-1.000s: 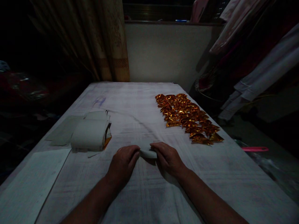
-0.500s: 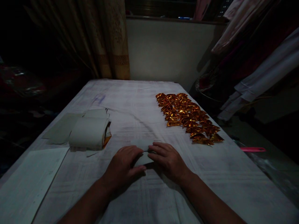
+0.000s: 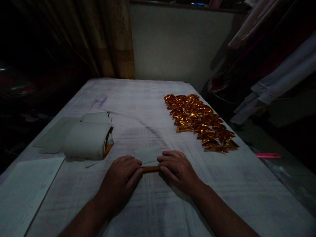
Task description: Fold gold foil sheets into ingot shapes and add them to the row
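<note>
A sheet of foil paper (image 3: 148,154) lies on the table between my hands, pale side up, with a narrow gold-orange strip folded over along its near edge. My left hand (image 3: 124,174) grips the left end of that fold between thumb and fingers. At the right end, my right hand (image 3: 176,169) pinches the same fold. To the left rests a thick stack of paper sheets (image 3: 85,138), bent over, with gold showing at its right edge. Several folded gold foil pieces (image 3: 197,120) sit in overlapping rows on the right.
A checked cloth covers the table (image 3: 128,98). A large white sheet (image 3: 27,191) lies at the near left. Past the right edge are a pink handle (image 3: 268,155) and hanging clothes (image 3: 278,79). A curtain (image 3: 113,42) and a wall (image 3: 172,46) stand behind.
The paper's near edge has been turned over, so a gold strip now shows between my hands. My left thumb has closed in toward the fingers. The camera view has tilted slightly down.
</note>
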### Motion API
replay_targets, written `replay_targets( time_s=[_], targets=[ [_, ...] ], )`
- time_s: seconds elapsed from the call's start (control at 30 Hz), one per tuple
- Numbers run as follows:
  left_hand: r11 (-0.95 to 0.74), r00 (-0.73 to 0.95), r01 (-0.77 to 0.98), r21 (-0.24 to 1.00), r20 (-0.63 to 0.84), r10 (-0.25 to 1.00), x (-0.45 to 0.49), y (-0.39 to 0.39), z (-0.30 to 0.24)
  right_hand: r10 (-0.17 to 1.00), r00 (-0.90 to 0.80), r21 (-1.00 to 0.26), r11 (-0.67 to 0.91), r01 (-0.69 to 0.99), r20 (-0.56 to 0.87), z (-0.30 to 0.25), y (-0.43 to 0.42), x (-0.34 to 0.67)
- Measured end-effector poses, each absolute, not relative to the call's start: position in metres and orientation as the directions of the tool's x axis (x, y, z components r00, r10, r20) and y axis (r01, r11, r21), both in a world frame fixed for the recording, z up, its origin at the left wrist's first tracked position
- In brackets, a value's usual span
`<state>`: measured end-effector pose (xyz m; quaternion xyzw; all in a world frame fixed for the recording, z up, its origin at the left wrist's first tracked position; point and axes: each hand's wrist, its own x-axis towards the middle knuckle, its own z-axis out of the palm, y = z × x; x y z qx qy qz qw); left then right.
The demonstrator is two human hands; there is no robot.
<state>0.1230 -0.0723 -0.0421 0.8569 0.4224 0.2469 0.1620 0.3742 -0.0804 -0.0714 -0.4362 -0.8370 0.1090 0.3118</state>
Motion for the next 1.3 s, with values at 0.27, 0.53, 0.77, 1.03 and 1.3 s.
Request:
replay_targets(
  time_s=[0.27,0.53,0.77,1.03,1.3],
  targets=[
    [-0.5,0.399,0.734,0.459,0.305,0.865,0.125,-0.071,-0.054,0.916,-0.255,-0.549,0.392,0.738,0.31,-0.071,-0.069,0.365],
    [-0.724,0.602,0.666,0.179,0.443,0.664,0.137,-0.084,-0.06,0.92,-0.247,-0.46,0.369,0.808,0.305,-0.07,-0.065,0.359],
    [-0.777,0.689,0.612,0.146,0.383,0.615,0.15,-0.098,-0.066,0.925,-0.229,-0.463,0.353,0.813,0.305,-0.07,-0.065,0.358],
    [-0.777,0.699,0.613,0.141,0.362,0.617,0.148,-0.098,-0.068,0.924,-0.212,-0.463,0.346,0.816,0.318,-0.072,-0.065,0.357],
    [-0.773,0.697,0.613,0.162,0.35,0.626,0.148,-0.098,-0.07,0.926,-0.208,-0.457,0.339,0.822,0.314,-0.072,-0.064,0.357]
  ],
)
